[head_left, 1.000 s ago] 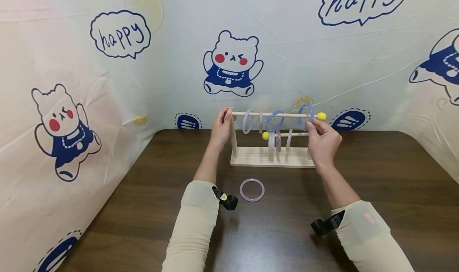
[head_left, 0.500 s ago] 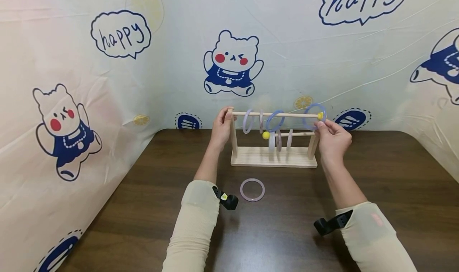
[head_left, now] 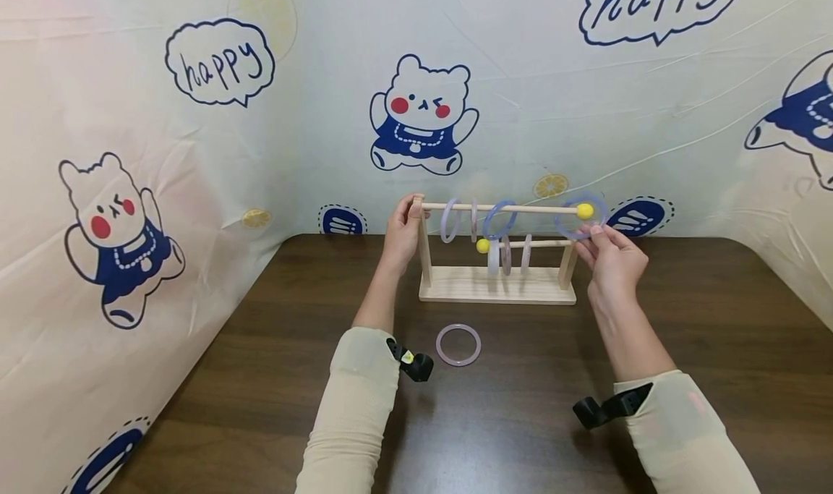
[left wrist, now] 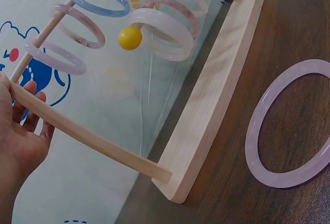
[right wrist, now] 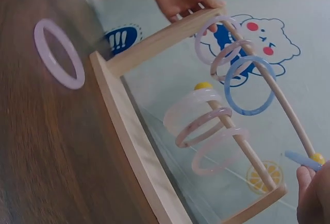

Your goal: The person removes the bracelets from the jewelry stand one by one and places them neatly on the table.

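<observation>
A wooden bangle rack (head_left: 494,286) has an upper and a lower rod, each ending in a yellow ball. My left hand (head_left: 401,232) grips the top of its left post (left wrist: 93,136). At the upper rod's right end, my right hand (head_left: 614,262) pinches a blue bangle (right wrist: 303,160). This bangle looks blurred beside the yellow ball (head_left: 585,211); I cannot tell whether it still encircles the rod. On the upper rod hang a lilac bangle (head_left: 449,221), a brownish-pink one (right wrist: 219,62) and another blue one (head_left: 499,220).
The lower rod carries a wide white bangle (left wrist: 165,33), a mottled mauve one (head_left: 506,257) and a pale pink one (head_left: 526,254). A lilac bangle (head_left: 458,346) lies flat on the dark wooden table (head_left: 260,378) before the rack. A printed cloth (head_left: 312,118) hangs behind.
My right hand has moved right, drawing the blue bangle along the upper rod to the yellow ball at its end. The left hand stays on the post.
</observation>
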Motion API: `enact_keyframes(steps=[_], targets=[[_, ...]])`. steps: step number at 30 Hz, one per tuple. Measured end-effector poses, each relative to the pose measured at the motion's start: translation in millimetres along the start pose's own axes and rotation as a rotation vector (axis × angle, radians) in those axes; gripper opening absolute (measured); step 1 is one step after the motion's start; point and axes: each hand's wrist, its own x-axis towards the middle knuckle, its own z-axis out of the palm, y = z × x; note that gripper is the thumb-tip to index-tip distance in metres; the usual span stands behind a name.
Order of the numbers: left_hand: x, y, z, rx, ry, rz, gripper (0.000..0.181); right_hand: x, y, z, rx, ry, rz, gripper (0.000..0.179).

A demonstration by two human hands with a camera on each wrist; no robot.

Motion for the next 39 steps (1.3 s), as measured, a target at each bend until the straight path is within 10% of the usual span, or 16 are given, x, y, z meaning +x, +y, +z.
enact_keyframes(steps=[17,39], targets=[[-0.4,1.7,-0.3,0.003,-0.010,-0.017,0.041,-2.7,-5.0,-10.2,0.188,-0.132,0.416,0.022],[-1.4,4.9,-0.6,0.009,-0.023,-0.047,0.041,-13.6,5.4,-12.2,-0.020,-0.344,0.442,0.024]])
